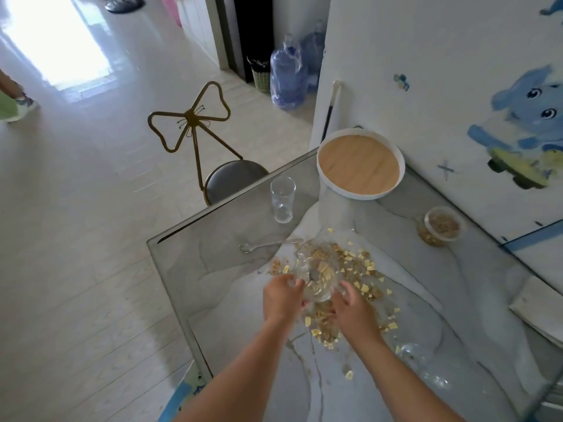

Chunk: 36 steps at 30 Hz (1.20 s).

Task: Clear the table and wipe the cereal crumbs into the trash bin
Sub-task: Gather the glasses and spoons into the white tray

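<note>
Your L-hand fingers (291,281) are curled round the left rim of the glass bowl (316,287), so the L hand (281,296) has a real hold. The R hand (350,303) lies against the bowl's right wall. It's blurred there, so I can't tell if it's clamped on or just touching. The bowl sits on the surface (219,269) in the middle of the cereal crumbs (353,263), w/ what looks like a spoon (313,274) inside.

Step in hand, as I read it: get the bowl out of the mess. Seat both hands firmly before raising. Keep it level so the spoon & leftovers stay in, and lift straight up. Dragging would likely spread the crumbs wider.

Around the bowl:
- A second spoon (268,245) is just behind-left of it.
- The drinking glass (282,199) is farther behind that.
- The round tray (361,162) is well behind the bowl.
- The cereal tub (443,226) is off to the bowl's right-rear.
- Another clear glass piece (417,357) sits nearer you, right of the bowl. It's hard to spot, so mind your R arm.
- The basket (260,77), prob. the bin, is on the floor far behind the bowl.
</note>
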### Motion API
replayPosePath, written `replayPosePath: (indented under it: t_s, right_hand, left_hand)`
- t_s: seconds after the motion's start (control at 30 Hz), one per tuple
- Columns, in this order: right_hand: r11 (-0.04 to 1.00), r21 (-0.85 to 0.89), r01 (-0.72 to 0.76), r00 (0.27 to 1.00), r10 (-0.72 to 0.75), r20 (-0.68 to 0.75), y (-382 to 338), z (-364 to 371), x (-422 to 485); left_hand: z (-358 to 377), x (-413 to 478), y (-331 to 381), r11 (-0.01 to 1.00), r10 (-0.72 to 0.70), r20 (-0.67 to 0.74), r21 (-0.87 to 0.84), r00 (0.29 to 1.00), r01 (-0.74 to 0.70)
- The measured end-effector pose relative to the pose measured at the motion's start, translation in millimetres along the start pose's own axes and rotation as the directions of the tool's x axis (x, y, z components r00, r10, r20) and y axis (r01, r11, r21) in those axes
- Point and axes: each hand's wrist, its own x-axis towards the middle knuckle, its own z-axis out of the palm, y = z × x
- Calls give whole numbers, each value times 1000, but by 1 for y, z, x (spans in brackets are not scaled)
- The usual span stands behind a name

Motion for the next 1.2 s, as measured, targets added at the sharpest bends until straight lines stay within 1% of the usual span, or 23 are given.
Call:
replayPosePath:
  t_s: [0.07,0.13,0.27,0.33,0.4,0.47,0.6,0.67,0.7,0.73,0.77,0.8,0.87,0.93,1.0,1.07,1.17,1.2]
  right_hand:
    - [1000,-15,-21,999,21,-35,-11,-12,24]
    - [998,-27,-64,993,61,-101,-24,-26,45]
    - [985,98,-143,981,154,-115,-29,-46,90]
    - [981,80,-174,973,184,-137,-24,-53,116]
    - [981,85,-172,967,185,-173,-30,-59,136]
    - [985,83,-154,964,169,-208,-48,-68,150]
    - [959,262,-108,961,168,-220,-81,-83,193]
    - [949,306,-76,956,157,-249,-96,-90,221]
    - [949,308,-64,953,150,-264,-102,-94,235]
    - [953,300,-51,949,140,-284,-108,-97,249]
    - [958,283,-48,946,135,-296,-113,-100,263]
    - [961,272,-42,945,126,-300,-119,-102,276]
    - [968,249,-32,949,107,-295,-127,-104,299]
    - [973,227,-37,953,103,-285,-131,-102,321]
    - [977,206,-51,957,106,-269,-131,-98,339]
    - [981,185,-61,963,106,-247,-129,-92,355]
    - [984,158,-77,967,113,-230,-125,-87,371]
    - [984,159,-78,969,112,-220,-125,-86,374]
  left_hand:
    - [16,6,16,1000,21,30,-1,999,-21]
    - [31,14,29,999,36,43,17,998,-36]
    - [57,38,51,1000,-15,78,27,997,13]
    - [69,51,62,1000,-21,107,13,994,20]
    - [79,70,72,999,-26,132,21,991,24]
    - [87,87,88,998,-35,172,-43,984,43]
    - [95,122,126,961,-78,251,-238,965,139]
    - [99,144,136,956,-69,236,-263,969,132]
    - [102,155,137,976,-37,209,-203,977,81]
    - [105,165,138,996,12,175,-90,985,4]
    - [106,175,138,997,67,150,38,986,-73]
    - [107,182,138,974,118,149,174,982,-144]
    - [112,200,133,869,200,211,413,957,-272]
    - [119,218,127,701,237,307,602,922,-381]
    - [128,233,120,566,209,358,715,910,-411]
    - [140,244,109,490,194,364,769,911,-411]
    - [152,248,95,365,238,351,832,906,-418]
    - [154,249,91,345,256,347,839,902,-421]
